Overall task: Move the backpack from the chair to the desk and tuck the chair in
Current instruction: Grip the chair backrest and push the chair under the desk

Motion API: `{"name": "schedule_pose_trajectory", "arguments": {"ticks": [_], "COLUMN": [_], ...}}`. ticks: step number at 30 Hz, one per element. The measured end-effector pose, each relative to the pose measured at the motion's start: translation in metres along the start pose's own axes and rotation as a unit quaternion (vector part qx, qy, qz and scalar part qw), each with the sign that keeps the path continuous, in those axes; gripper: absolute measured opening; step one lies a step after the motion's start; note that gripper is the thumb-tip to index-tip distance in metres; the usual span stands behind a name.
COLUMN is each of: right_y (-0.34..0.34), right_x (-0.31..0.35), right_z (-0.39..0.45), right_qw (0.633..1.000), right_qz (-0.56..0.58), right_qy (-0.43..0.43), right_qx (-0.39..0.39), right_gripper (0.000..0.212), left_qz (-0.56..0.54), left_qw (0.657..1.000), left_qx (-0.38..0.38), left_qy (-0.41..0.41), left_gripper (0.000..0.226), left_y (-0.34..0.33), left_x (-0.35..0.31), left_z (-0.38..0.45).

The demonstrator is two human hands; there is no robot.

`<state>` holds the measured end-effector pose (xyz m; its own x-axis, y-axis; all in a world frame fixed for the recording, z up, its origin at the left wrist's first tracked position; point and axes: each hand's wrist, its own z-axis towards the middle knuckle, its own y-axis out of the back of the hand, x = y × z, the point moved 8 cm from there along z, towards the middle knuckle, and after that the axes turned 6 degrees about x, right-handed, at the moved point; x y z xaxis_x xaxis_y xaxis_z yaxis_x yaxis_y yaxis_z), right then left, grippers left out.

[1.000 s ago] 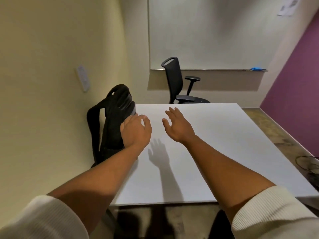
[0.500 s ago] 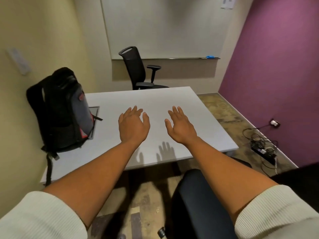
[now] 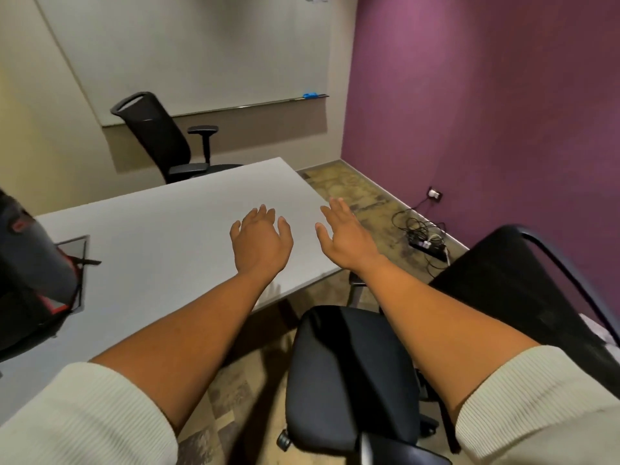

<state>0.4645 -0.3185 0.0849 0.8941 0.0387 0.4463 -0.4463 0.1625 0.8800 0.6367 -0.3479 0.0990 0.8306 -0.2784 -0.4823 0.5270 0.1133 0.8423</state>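
Both hands, left (image 3: 260, 245) and right (image 3: 349, 238), fingers apart, empty; chair (image 3: 352, 380) at 5 o'clock may strike the counter (image 3: 174, 229) edge when pushed.

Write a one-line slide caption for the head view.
Backpack on the desk; open left hand and right hand turn toward the empty chair, not yet tucked in.

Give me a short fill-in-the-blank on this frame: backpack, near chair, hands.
1. The backpack stands on the ____.
2. The near chair's seat holds ____.
3. The left hand and the right hand are both ____, gripping nothing.
4. The wall behind the power strip is ____.

Missing words: desk; nothing; open; purple
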Motion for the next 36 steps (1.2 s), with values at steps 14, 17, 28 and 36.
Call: {"name": "schedule_pose_trajectory", "arguments": {"ticks": [14,17,28,36], "right_y": [0.086,0.105,0.160,0.170], "right_x": [-0.155,-0.195,-0.303,-0.319], "right_z": [-0.048,-0.055,-0.059,-0.031], "right_qw": [0.999,0.999,0.993,0.991], "right_qz": [-0.022,-0.029,-0.043,-0.008], "right_qy": [-0.042,-0.024,0.067,0.113], "right_qx": [-0.012,-0.007,0.084,0.066], "right_gripper": [0.055,0.055,0.057,0.055], "left_qz": [-0.001,-0.007,0.018,0.029], "left_qw": [0.997,0.997,0.999,0.997], "left_qx": [0.059,0.058,-0.011,-0.006], "left_qy": [-0.047,-0.042,0.050,0.069], "left_gripper": [0.050,0.048,0.050,0.051], "left_y": [-0.109,-0.138,-0.176,-0.213], "left_x": [-0.149,-0.195,-0.283,-0.306], "left_z": [-0.002,-0.011,-0.036,-0.018]}}
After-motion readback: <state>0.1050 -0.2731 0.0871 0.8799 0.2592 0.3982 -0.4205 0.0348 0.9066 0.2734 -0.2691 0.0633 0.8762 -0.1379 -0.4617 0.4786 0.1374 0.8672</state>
